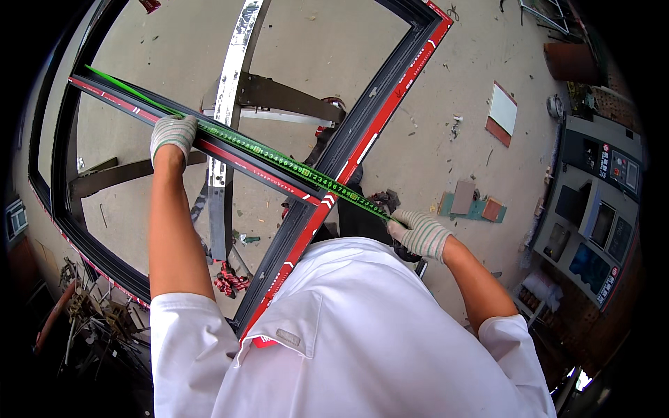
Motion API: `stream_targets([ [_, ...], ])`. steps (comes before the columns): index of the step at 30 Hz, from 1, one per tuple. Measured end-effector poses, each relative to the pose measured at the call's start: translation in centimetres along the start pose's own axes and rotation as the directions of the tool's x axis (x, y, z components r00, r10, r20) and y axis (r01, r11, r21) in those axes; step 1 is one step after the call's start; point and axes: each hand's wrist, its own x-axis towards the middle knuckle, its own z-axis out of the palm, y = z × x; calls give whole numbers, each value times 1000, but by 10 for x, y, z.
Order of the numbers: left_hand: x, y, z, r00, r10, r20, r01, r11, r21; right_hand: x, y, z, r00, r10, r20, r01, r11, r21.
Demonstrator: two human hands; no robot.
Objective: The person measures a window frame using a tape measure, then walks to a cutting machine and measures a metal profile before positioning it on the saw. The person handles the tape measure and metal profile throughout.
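Pinching: one left hand [173, 136] in a pale striped knit glove, fingers closed on a long bright-green tape-measure blade [279, 157] above the left half of a straight black crossbar [258, 171] faced with red film; one right hand [420, 235], gloved alike, fingers closed on the blade beyond the crossbar's right end; case or tip in that grip, cannot tell. Blade: laid along the crossbar, marked face up right of the left hand, plain lime leftward. Risks, as judged: blade skewing or buckling, should the hands pull unevenly; reading drifting, should smooth knit slip on the slick strip. Materials: large black frame [390, 85] of grooved profile, joined at the crossbar's right end, red film along its edge; scuffed white-painted flat bar [235, 63] passing beneath the crossbar, dark patches showing through.
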Motion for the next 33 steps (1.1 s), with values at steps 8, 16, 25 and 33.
stream_targets([
  [8, 0, 1, -6, 1000, 12, 13, -13, 997, 82, 1, -6, 6, 994, -87, -68, 89, 996, 25],
  [16, 8, -5, -4, 998, 65, 24, -68, 989, 130, 23, -10, 16, 992, -107, -68, 117, 976, 183],
  [25, 13, -9, -2, 997, 62, 40, -67, 988, 142, 48, -33, 21, 998, -47, -29, 54, 947, 317],
  [33, 19, -9, 1, 997, 59, 46, -66, 980, 188, 71, -36, 30, 994, -101, -52, 111, 953, 281],
])
